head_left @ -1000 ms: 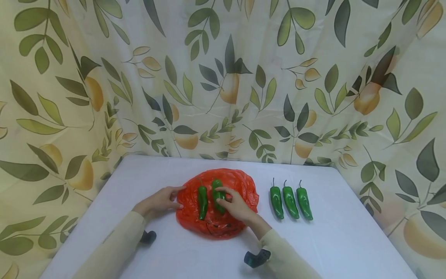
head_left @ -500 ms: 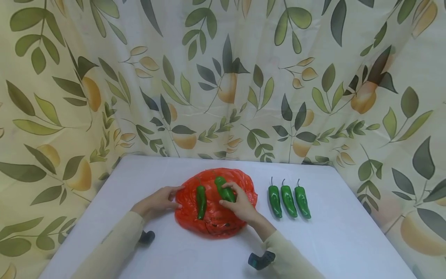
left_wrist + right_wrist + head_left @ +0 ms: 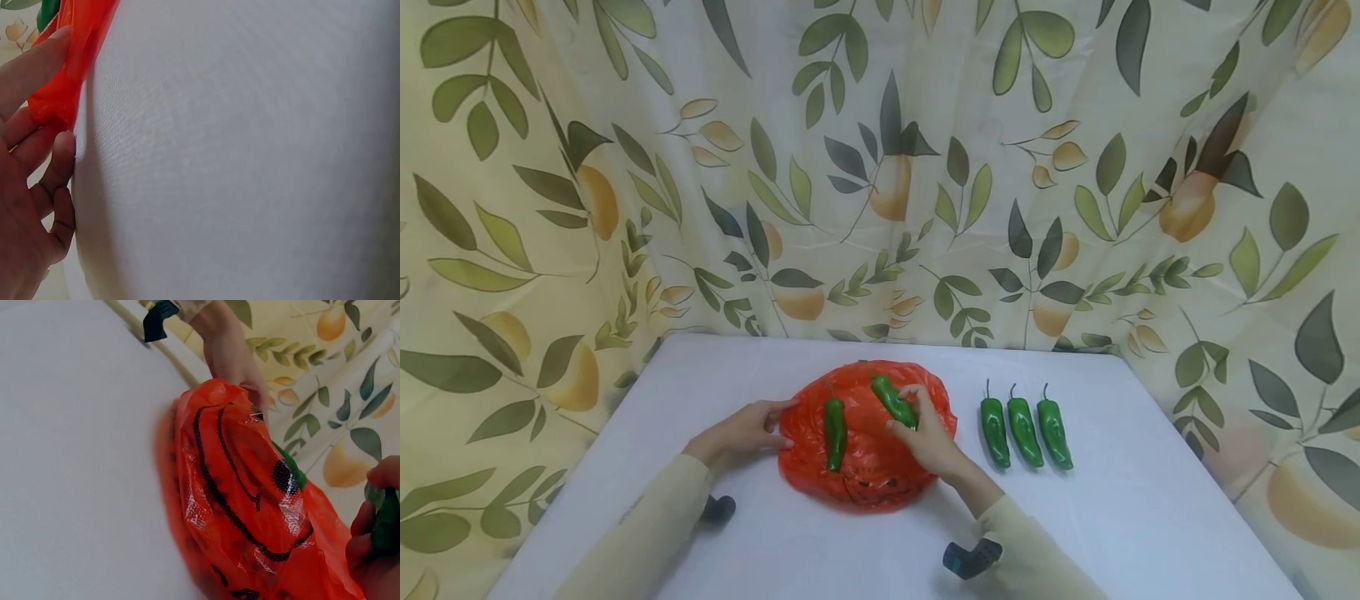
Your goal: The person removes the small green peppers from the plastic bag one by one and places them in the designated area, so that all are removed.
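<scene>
A crinkled red plastic bag (image 3: 874,462) with black printed lines lies flat on the white table. My left hand (image 3: 745,429) pinches its left edge; in the left wrist view the thumb lies over the red plastic (image 3: 78,50) with fingers beneath. One green chili pepper (image 3: 835,435) lies on the bag's left part. Over the right part, my right hand (image 3: 931,437) holds another green pepper (image 3: 891,398) between thumb and fingers, its top slanting to the upper left. The right wrist view shows that pepper (image 3: 386,528) only partly, at the right edge.
To the right of the bag, three green peppers (image 3: 1022,432) lie side by side with stems pointing away. A leaf-and-fruit patterned curtain (image 3: 850,167) hangs behind and beside the white table (image 3: 1150,500).
My right hand has shifted a little to the right, and the pepper in it has turned from nearly straight to slanted. The left hand stays at the bag's edge.
</scene>
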Demonstrator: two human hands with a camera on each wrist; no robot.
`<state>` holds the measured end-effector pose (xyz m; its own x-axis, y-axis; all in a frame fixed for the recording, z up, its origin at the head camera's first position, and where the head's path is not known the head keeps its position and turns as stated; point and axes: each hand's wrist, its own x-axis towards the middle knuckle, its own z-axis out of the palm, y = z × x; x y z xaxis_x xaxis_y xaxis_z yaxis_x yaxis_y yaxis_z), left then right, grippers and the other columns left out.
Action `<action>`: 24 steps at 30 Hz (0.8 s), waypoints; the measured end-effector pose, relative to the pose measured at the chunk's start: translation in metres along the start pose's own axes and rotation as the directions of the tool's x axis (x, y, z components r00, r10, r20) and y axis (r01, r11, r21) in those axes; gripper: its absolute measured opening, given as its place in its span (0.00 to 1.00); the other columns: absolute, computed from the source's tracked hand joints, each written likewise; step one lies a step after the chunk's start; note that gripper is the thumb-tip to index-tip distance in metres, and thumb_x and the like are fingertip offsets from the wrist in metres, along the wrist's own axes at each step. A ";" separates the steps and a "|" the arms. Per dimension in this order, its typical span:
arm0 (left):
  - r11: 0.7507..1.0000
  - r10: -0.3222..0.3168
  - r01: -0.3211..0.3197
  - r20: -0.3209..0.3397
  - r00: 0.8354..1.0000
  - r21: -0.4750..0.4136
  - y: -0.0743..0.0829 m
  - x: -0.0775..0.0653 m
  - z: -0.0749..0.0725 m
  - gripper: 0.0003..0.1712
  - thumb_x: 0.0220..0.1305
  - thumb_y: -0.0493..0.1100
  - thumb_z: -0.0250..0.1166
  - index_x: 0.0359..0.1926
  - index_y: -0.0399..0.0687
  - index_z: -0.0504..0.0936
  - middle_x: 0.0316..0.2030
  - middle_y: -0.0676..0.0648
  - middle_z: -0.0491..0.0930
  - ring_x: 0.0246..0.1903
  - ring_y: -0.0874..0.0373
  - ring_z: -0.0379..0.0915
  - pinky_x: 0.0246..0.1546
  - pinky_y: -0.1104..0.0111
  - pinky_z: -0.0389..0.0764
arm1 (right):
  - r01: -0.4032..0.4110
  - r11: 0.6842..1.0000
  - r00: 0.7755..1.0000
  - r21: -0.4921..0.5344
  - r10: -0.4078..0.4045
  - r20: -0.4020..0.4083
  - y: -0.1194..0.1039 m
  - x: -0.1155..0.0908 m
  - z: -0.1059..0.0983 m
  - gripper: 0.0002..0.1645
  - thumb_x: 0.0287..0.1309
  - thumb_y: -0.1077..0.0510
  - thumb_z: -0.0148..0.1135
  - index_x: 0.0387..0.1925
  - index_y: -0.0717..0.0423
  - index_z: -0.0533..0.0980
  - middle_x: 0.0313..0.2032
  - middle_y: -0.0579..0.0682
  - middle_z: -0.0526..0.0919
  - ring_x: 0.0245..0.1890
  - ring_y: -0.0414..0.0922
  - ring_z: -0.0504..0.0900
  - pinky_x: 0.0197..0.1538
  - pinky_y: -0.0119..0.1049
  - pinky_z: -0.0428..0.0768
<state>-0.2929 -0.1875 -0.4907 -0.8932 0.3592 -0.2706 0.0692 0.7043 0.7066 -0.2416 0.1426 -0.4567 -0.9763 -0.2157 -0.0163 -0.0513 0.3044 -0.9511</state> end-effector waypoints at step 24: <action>1.000 0.024 -0.024 -0.002 1.000 0.009 0.002 -0.002 0.001 0.44 0.57 0.50 0.75 0.74 0.66 0.68 0.72 0.46 0.69 0.70 0.43 0.65 0.66 0.44 0.73 | 0.036 0.987 0.996 0.154 -0.023 -0.088 -0.012 -0.011 -0.020 0.28 0.77 0.60 0.45 0.74 0.44 0.59 0.48 0.58 0.73 0.28 0.43 0.77 0.34 0.30 0.77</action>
<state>-0.2907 -0.1866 -0.4894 -0.8923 0.3744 -0.2522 0.0944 0.7011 0.7068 -0.2346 0.1600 -0.4390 -0.9896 -0.1404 0.0322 -0.0535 0.1502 -0.9872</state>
